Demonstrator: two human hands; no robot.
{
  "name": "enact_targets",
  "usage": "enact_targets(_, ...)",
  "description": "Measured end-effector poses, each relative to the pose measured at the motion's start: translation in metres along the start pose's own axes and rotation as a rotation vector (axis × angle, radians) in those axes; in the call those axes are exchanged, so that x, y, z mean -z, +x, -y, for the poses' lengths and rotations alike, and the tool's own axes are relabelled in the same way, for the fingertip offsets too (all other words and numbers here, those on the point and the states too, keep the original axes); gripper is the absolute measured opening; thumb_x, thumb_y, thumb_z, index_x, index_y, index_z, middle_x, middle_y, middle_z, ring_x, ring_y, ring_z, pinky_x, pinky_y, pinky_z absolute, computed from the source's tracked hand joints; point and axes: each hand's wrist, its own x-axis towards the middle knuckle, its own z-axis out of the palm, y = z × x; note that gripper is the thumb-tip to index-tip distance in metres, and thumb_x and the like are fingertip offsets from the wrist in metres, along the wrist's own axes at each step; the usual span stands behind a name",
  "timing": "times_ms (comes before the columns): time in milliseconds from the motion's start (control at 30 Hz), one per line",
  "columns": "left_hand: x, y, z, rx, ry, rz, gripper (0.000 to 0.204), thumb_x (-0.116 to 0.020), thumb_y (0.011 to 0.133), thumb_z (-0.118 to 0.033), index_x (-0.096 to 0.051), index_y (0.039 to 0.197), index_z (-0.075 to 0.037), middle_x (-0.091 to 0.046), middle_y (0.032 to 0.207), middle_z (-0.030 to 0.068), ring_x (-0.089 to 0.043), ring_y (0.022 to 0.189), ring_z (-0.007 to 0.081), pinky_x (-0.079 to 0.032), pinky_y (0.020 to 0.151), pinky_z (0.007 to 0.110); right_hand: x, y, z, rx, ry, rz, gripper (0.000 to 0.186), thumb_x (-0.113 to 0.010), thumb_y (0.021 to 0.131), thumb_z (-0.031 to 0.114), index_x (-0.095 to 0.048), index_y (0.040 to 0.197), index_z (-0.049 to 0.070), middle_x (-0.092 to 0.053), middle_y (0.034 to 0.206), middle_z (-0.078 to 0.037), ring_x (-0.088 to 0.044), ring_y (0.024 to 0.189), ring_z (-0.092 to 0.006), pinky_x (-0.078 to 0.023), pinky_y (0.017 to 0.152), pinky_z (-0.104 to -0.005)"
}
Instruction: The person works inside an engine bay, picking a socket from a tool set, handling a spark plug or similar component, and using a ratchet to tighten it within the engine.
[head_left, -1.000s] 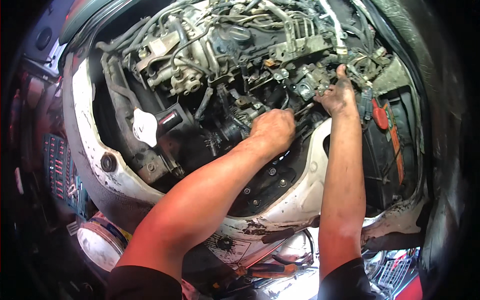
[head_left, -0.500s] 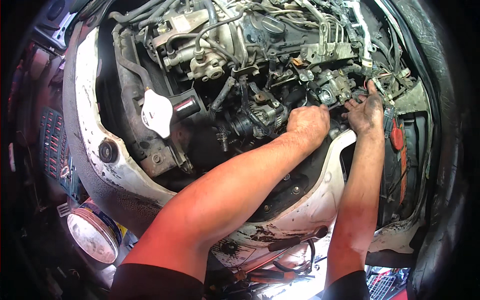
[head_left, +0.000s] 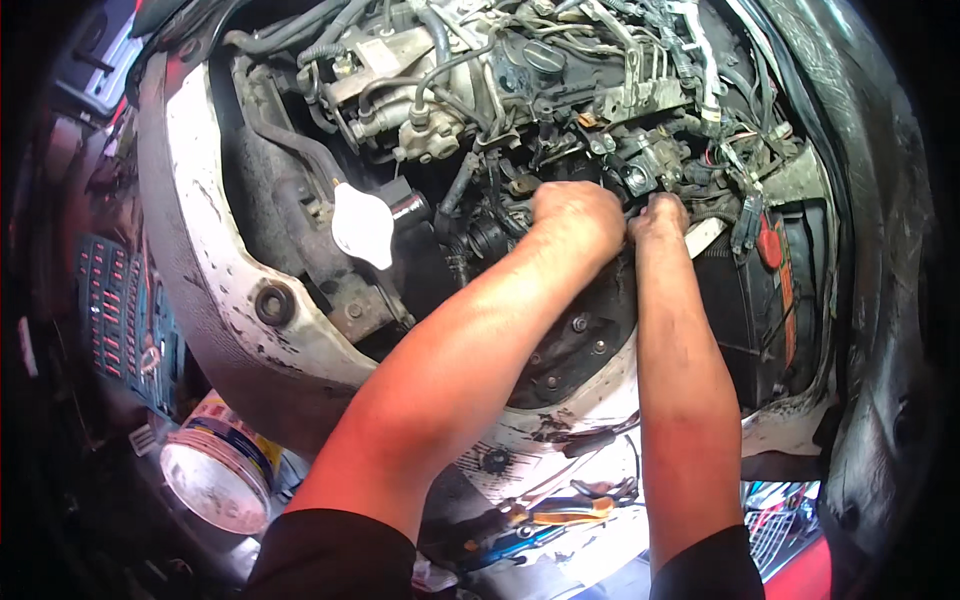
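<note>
My left hand (head_left: 578, 222) is closed, back upward, deep in the engine bay just below a metal housing with a round flange (head_left: 642, 172); what its fingers hold is hidden. Close at its right, my right hand (head_left: 659, 218) has curled fingers under that same housing, their contents hidden too. Dark hoses and a pulley assembly (head_left: 485, 235) lie left of my hands. Wiring connectors (head_left: 745, 225) and a red plastic cap (head_left: 770, 244) are to the right.
The white-painted body edge (head_left: 215, 200) curves round the bay, with a white plate-shaped part (head_left: 362, 225) inside it. A socket set (head_left: 115, 310) and a bucket (head_left: 215, 485) sit at the left. Tools (head_left: 570, 510) lie at the front; a battery (head_left: 740, 310) is at the right.
My right hand has left the wiring beside the pale pipe and moved left, its raised thumb now tucked down. My left hand sits slightly higher, and the view has shifted.
</note>
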Motion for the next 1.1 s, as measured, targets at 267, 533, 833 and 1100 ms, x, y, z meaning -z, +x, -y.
enact_targets(267,0.001,0.019,0.003,0.024,-0.101,0.047,0.034,-0.068,0.091,-0.022,-0.074,0.123,-0.012,-0.07,0.128,0.0066,-0.068,0.116,0.0222,-0.057,0.086,0.041,-0.003,-0.015,-0.02,0.353,-0.013,0.032,0.012,-0.061,0.096,0.006,-0.067,0.105,-0.001,-0.068,0.096,-0.01,-0.063,0.085,-0.0212,-0.05,0.081,-0.0342)
enact_targets(533,0.009,0.025,-0.001,0.011,-0.074,0.078,0.033,-0.068,0.092,-0.023,-0.074,0.122,-0.012,-0.072,0.124,0.0051,-0.07,0.112,0.0198,-0.057,0.082,0.039,0.0,0.042,-0.031,0.264,-0.038,0.095,0.02,-0.065,0.096,0.013,-0.065,0.116,0.011,-0.067,0.11,-0.005,-0.06,0.095,-0.0221,-0.047,0.078,-0.0416)
enact_targets(833,0.018,0.019,0.0,0.0,-0.094,0.072,0.033,-0.066,0.093,-0.022,-0.073,0.124,-0.011,-0.071,0.126,0.0065,-0.069,0.115,0.0213,-0.057,0.086,0.041,-0.006,0.027,-0.027,0.143,0.097,0.083,0.022,-0.063,0.093,0.01,-0.064,0.116,0.008,-0.066,0.11,-0.008,-0.062,0.094,-0.0249,-0.048,0.072,-0.0438)
enact_targets(1100,0.018,0.021,-0.002,0.023,-0.1,0.09,0.033,-0.066,0.093,-0.019,-0.073,0.124,-0.011,-0.07,0.128,0.0072,-0.069,0.115,0.0223,-0.057,0.085,0.04,-0.011,0.003,-0.019,0.289,0.229,0.039,0.032,-0.058,0.086,-0.004,-0.063,0.118,-0.002,-0.066,0.109,-0.016,-0.064,0.093,-0.0257,-0.053,0.087,-0.0437)
